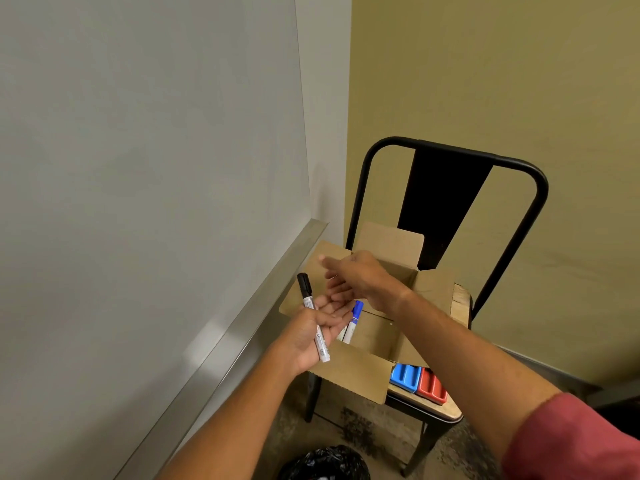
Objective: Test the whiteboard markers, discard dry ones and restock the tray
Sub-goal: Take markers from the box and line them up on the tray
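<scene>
My left hand [320, 329] is palm up over the open cardboard box [349, 372] and holds a white marker with a black cap [313, 317] along its thumb side, cap pointing up toward the whiteboard [149, 150]. A blue-capped marker [354, 320] shows just past its fingers; I cannot tell whether it is in the hand or lying in the box. My right hand [360, 275] hovers blurred just above the left fingers, fingers stretched out, nothing visible in it. The metal marker tray [242, 323] runs along the board's lower edge.
The box sits on a black metal chair [446, 188] with a wooden seat, against a yellow wall. A blue eraser [405, 377] and a red eraser [431, 389] lie on the seat beside the box. A bin lined with a black bag [325, 462] stands on the floor below.
</scene>
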Demonstrator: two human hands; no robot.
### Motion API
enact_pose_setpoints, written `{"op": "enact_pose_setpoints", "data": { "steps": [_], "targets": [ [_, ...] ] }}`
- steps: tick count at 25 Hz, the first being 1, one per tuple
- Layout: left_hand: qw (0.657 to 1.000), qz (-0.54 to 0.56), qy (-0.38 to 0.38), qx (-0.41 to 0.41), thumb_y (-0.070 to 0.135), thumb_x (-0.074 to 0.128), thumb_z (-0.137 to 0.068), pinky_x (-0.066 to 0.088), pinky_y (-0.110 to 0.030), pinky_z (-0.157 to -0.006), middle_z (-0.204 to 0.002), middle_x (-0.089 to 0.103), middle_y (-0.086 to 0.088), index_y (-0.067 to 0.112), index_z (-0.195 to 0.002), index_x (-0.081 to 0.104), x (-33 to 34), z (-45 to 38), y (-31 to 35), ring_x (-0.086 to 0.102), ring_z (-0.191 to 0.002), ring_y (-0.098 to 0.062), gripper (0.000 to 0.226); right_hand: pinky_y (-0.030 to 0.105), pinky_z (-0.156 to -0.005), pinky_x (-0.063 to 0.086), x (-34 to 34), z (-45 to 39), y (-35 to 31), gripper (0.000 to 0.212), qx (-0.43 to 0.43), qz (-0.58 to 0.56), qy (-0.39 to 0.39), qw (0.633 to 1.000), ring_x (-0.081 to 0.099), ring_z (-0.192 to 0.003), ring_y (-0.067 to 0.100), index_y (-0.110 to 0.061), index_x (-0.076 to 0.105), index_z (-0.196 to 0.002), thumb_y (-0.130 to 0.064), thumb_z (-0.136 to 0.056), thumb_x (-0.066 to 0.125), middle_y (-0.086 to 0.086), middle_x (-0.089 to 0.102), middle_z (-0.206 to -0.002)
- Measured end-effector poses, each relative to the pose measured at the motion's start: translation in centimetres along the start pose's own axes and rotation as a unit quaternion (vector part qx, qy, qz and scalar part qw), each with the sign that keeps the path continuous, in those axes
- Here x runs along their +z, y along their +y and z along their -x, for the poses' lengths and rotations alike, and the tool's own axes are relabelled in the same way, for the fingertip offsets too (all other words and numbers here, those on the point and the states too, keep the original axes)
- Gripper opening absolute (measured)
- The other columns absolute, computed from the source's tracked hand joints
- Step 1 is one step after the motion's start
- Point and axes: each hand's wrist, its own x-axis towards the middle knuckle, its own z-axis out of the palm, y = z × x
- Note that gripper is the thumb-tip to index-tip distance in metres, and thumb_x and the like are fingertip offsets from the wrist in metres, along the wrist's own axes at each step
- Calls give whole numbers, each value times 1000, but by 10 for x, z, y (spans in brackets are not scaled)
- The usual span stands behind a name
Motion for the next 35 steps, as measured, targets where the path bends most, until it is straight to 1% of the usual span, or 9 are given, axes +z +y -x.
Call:
{"op": "enact_pose_setpoints", "data": {
  "steps": [3, 6, 10, 15, 20, 22, 25, 29, 35],
  "targets": [
    [999, 19, 30, 7, -24, 37, -78, 40, -40, -106, -129, 57, -23, -3, -135, 42, -14, -5, 1, 55, -121, -32, 61, 28, -62, 58, -15, -28, 30, 27, 33, -48, 107, 993, 70, -65, 22, 2, 68, -88, -25, -89, 66, 16, 70, -81],
    [998, 33, 50, 11, -23, 39, -80, 40, -40, -106, -131, 56, -23, -3, -135, 43, -24, -7, -1, 54, -122, -33, 58, 31, -62, 61, -23, -52, 71, 11, 91, -1, 156, 984, 69, -71, 20, -1, 64, -93, -10, -88, 63, 14, 69, -87],
    [998, 34, 55, 6, -22, 43, -76, 42, -40, -105, -129, 58, -22, -2, -133, 45, -29, -8, -3, 56, -120, -32, 60, 39, -68, 62, -16, -70, 107, 12, 159, 54, 172, 971, 69, -76, 24, -7, 58, -91, -10, -84, 68, 15, 65, -95],
    [998, 29, 62, 2, -21, 45, -70, 44, -38, -103, -124, 61, -21, -2, -129, 48, -33, -10, -6, 58, -118, -31, 62, 37, -71, 60, -8, -81, 119, 30, 183, 15, 182, 966, 65, -76, 24, -9, 49, -75, -14, -80, 78, 12, 59, -82],
    [998, 19, 65, 4, -21, 45, -71, 39, -41, -108, -123, 62, -20, -2, -128, 49, -38, -10, -3, 58, -118, -31, 60, 31, -59, 58, -4, -91, 126, 24, 193, -27, 178, 965, 65, -72, 23, -7, 53, -84, -9, -79, 77, 18, 65, -95],
    [998, 12, 69, 5, -22, 42, -75, 40, -40, -108, -124, 62, -20, -1, -127, 50, -38, -11, -1, 58, -118, -30, 56, 31, -59, 57, -4, -91, 126, 23, 195, -48, 170, 965, 67, -75, 24, -5, 56, -90, -7, -80, 76, 18, 65, -97],
    [997, 3, 71, 0, -23, 39, -80, 41, -39, -106, -126, 61, -19, 0, -127, 50, -37, -11, 1, 57, -119, -30, 54, 32, -63, 59, -7, -89, 122, 27, 190, -73, 159, 966, 68, -81, 25, -3, 58, -100, -7, -81, 75, 18, 65, -98],
    [998, 0, 69, -5, -24, 38, -80, 42, -39, -105, -128, 59, -20, -1, -131, 47, -34, -8, 5, 56, -120, -31, 57, 30, -50, 56, -18, -82, 102, 37, 152, -125, 146, 969, 70, -73, 25, 2, 58, -108, -5, -77, 77, 21, 68, -94],
    [998, -15, 61, -9, -23, 39, -83, 43, -39, -105, -130, 57, -21, -2, -136, 43, -25, -6, 7, 57, -119, -30, 56, 25, -59, 55, -28, -46, 51, 26, 86, -164, 33, 982, 66, -66, 18, 5, 69, -100, -10, -79, 76, 15, 69, -83]
  ]
}}
